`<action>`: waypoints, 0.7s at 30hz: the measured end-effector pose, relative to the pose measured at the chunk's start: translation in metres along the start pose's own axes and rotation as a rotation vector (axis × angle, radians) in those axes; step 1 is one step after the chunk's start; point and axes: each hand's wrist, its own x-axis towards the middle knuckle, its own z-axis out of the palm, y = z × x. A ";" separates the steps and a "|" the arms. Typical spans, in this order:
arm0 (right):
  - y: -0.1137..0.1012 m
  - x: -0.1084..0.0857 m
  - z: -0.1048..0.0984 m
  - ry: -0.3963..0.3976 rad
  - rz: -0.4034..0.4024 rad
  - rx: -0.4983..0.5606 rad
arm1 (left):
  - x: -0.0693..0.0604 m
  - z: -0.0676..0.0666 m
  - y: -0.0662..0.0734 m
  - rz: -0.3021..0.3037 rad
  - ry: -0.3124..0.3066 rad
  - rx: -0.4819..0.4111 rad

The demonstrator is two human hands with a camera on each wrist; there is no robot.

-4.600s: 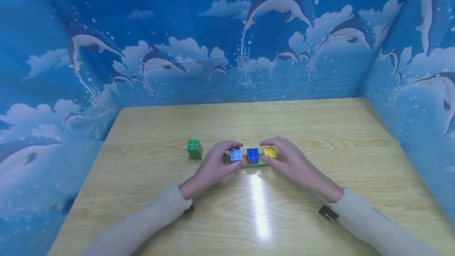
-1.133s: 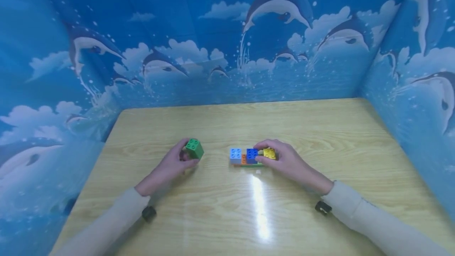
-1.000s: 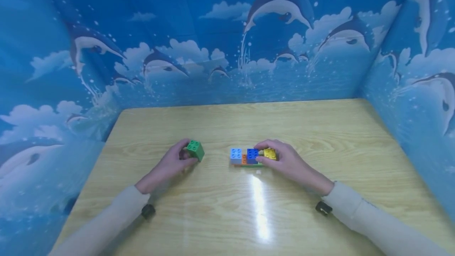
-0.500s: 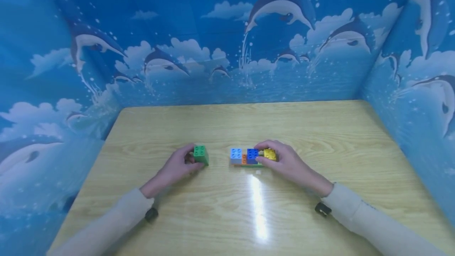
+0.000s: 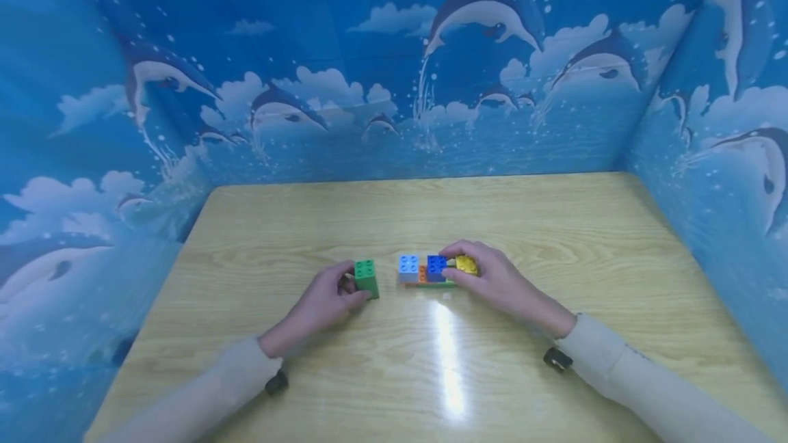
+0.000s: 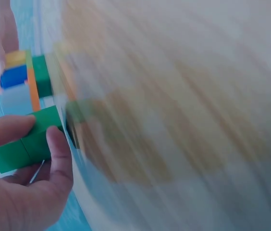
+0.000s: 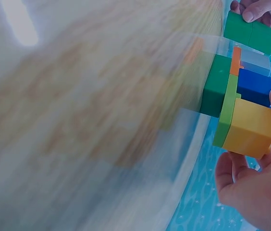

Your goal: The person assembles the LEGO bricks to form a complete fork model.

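Note:
My left hand (image 5: 326,296) pinches a stack of two green toy bricks (image 5: 366,280), upright, just left of a built toy brick structure. In the left wrist view the thumb and a finger press on the sides of the green stack (image 6: 32,139). The structure has a green brick (image 7: 216,85) underneath, then thin orange (image 7: 235,60) and lime (image 7: 227,113) plates. On top sit light blue (image 5: 408,267), dark blue (image 5: 436,268) and yellow (image 5: 466,264) bricks. With my right hand (image 5: 492,275) I grip the structure, fingertips at the dark blue brick, the hand around the yellow one.
The wood-grain table (image 5: 394,361) is glossy, with a bright streak of reflected light in front of the structure. Blue dolphin-print curtains (image 5: 345,53) stand along the back and both sides. The green stack and the structure are apart by a small gap.
Earlier my left hand was at the light blue brick; it then took the green stack standing at the left. Since then the stack has moved rightward and nearer me. My right hand stays at the structure.

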 end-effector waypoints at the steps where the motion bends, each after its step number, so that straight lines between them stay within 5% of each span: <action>1: 0.000 0.000 0.000 0.001 0.002 0.001 | -0.001 0.002 0.002 0.007 -0.002 -0.006; 21: -0.004 -0.001 0.003 0.012 0.017 0.004 | -0.014 0.048 0.022 0.122 -0.107 -0.038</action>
